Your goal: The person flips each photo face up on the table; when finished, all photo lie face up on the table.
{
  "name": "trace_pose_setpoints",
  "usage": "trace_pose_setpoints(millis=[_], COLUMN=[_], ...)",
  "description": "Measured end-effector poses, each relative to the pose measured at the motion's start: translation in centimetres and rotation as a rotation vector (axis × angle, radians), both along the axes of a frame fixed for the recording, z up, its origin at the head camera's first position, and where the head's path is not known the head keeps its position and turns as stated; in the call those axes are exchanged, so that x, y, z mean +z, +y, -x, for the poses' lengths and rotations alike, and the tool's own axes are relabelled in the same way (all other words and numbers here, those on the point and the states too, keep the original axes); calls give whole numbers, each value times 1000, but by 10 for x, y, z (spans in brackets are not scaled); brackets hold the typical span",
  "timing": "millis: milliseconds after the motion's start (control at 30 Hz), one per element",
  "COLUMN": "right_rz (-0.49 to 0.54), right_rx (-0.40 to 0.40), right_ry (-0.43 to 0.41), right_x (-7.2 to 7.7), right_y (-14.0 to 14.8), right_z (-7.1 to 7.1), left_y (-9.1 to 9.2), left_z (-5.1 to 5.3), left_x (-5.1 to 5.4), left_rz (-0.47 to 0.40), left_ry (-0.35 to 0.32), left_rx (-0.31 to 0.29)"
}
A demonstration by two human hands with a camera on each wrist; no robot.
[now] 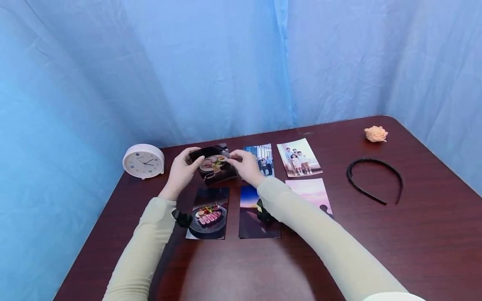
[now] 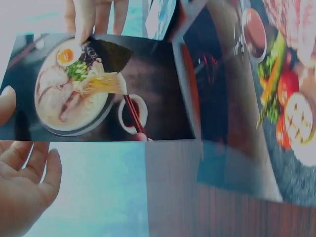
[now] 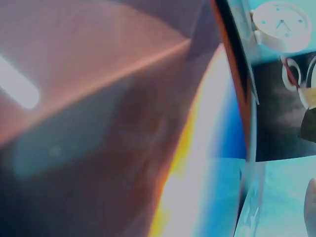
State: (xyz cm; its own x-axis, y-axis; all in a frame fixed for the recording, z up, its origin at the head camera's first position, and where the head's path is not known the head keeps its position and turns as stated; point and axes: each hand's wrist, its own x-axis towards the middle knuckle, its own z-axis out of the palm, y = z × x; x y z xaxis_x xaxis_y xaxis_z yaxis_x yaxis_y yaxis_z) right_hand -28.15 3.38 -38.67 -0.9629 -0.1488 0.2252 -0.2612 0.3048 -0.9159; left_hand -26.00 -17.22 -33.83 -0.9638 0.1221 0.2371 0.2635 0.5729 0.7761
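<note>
A photo of a ramen bowl (image 1: pixel 214 165) is held tilted above the back left of the table. My left hand (image 1: pixel 180 171) grips its left edge, thumb in front and fingers behind. At the opposite edge, my right hand (image 1: pixel 246 166) pinches the photo. The left wrist view shows the ramen print (image 2: pixel 163 108) between both hands. Below it lies a steak photo (image 1: pixel 207 219). A dark sunset photo (image 1: pixel 250 225) is under my right wrist. Behind the right hand is a photo of standing people (image 1: pixel 268 161), partly hidden.
A family photo (image 1: pixel 301 163) and a pink-sky photo (image 1: pixel 310 192), partly covered by the right sleeve, lie to the right. A white clock (image 1: pixel 143 161) stands at the left edge. Farther right are a black headband (image 1: pixel 395 172) and a small peach ruffled object (image 1: pixel 375 133). Blue curtains hang behind.
</note>
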Motion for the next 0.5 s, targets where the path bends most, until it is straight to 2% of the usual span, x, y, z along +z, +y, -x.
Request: trace_pose_setpoints(millis=[200, 300, 500], right_rz=[44, 100, 251], right_rx=[-49, -63, -84], right_ry=[-1, -21, -119], right_x=[0, 0, 1], right_y=[4, 6, 8], right_z=[0, -1, -4], left_y=[12, 15, 19], left_z=[-5, -6, -10], left_x=[-1, -4, -12], left_rz=[-40, -80, -231], left_ry=[-8, -24, 0], left_rx=[49, 78, 145])
